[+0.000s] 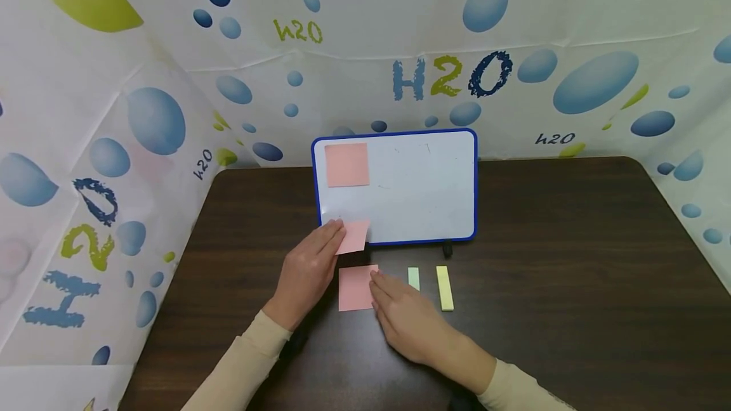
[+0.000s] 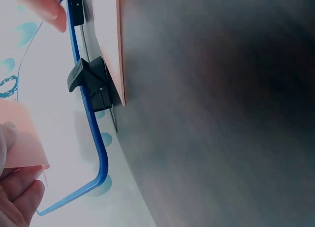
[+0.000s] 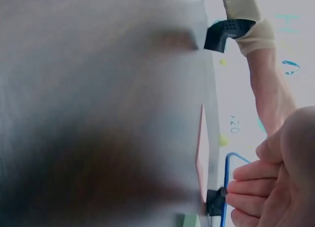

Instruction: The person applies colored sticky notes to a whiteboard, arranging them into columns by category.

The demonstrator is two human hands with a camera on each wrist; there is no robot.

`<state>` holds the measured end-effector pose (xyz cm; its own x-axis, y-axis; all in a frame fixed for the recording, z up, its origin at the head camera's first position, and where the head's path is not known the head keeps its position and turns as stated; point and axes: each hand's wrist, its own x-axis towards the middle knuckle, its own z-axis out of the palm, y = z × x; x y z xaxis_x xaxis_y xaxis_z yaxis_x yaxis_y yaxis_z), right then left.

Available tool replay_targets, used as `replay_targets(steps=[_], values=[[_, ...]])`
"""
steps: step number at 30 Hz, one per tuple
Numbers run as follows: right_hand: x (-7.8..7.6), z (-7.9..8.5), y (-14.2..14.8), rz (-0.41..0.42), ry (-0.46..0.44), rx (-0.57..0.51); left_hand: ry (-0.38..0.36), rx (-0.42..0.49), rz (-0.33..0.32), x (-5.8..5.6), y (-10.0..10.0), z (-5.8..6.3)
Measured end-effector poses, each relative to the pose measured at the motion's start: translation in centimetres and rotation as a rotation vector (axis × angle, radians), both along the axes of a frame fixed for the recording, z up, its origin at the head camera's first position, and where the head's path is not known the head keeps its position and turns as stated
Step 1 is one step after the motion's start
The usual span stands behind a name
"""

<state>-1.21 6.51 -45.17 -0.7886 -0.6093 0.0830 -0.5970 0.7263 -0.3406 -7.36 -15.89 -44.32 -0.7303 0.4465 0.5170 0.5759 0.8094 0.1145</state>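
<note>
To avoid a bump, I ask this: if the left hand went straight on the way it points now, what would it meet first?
Beyond the pink note it pinches, the left hand would probably meet the whiteboard first; the gap before it is hard to judge.

The bare left hand [image 1: 308, 271] is at the lower left corner of the blue-framed rectangular whiteboard [image 1: 422, 192], thumb [image 2: 8, 136] and fingers [image 2: 20, 183] pinched together. The bare right hand [image 1: 414, 323] is below the whiteboard's lower edge, fingers extended side by side. Both forearms [image 1: 242, 361], in long cream cloth sleeves [image 1: 516, 385], slant inward and forward toward the whiteboard.
</note>
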Motion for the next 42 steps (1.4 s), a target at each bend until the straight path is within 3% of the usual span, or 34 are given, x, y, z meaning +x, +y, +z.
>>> replay_targets(steps=[5, 10, 22, 29, 42], values=[[-1.0, 0.6, 0.9, -0.054, 0.005, -0.044, 0.049, 0.0, 0.004, -0.5, 0.0, -0.2], [-2.3, 0.9, 2.3, -0.132, 0.07, -0.09, 0.071, 0.003, 0.013, -1.2, 0.0, -0.2], [-5.0, 0.4, 5.2, -0.274, 0.139, -0.181, 0.097, 0.003, 0.023, -2.4, 0.3, -0.2], [-6.1, 0.1, 6.2, -0.301, 0.213, -0.207, 0.09, 0.002, 0.037, -2.9, 0.4, -0.3], [-7.4, -0.5, 8.2, -0.375, 0.26, -0.197, 0.115, 0.012, 0.05, -3.7, 0.8, 0.0]])
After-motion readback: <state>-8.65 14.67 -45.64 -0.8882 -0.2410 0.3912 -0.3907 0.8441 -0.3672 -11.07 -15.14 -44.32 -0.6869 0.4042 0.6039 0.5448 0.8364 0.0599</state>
